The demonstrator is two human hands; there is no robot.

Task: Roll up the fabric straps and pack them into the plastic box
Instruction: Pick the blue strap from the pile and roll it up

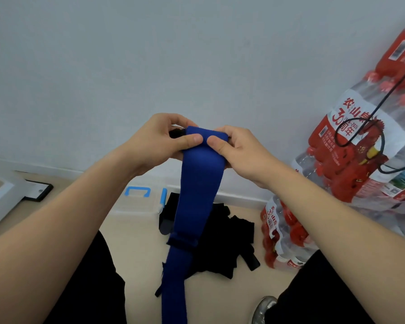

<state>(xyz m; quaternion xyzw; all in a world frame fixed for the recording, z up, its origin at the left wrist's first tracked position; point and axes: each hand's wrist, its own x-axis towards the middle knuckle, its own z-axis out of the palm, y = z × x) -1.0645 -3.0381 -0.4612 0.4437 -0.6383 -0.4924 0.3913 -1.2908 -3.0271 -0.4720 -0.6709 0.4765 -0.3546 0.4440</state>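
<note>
Both hands are raised on the top end of the blue strap (197, 199). The left hand (159, 139) pinches one edge with the thumb on top, and something black sits at its fingertips, maybe a fastener end, can't tell. The right hand (236, 148) pinches the other edge, thumb on top and fingers curled behind, thumbs nearly touching. The rest of the strap hangs straight down between the legs, with a black stitched patch (182, 242) partway down and the tail running out of the bottom of the frame. Reads as the very start of the roll, barely a turn in. To do it well: make the first fold tight and square with the edges aligned, then turn it over with both thumbs and let the hanging length supply tension. Feed evenly or it cones. The patch looks thicker, so expect a bump there, and if it's hook-and-loop it may grab the fabric. The plastic box (138, 199) sits on the floor (138, 242) ahead by the wall, translucent with blue latches (137, 191); contents not readable. A pile of black straps (222, 242) lies just right of the box, behind the hanging strap, so there's more to roll. On the right, packs of water bottles (360, 146) are stacked against the wall with a black cable (360, 134) looped across them, off the path to the box. Only the black pile crowds the box's near corner.
</note>
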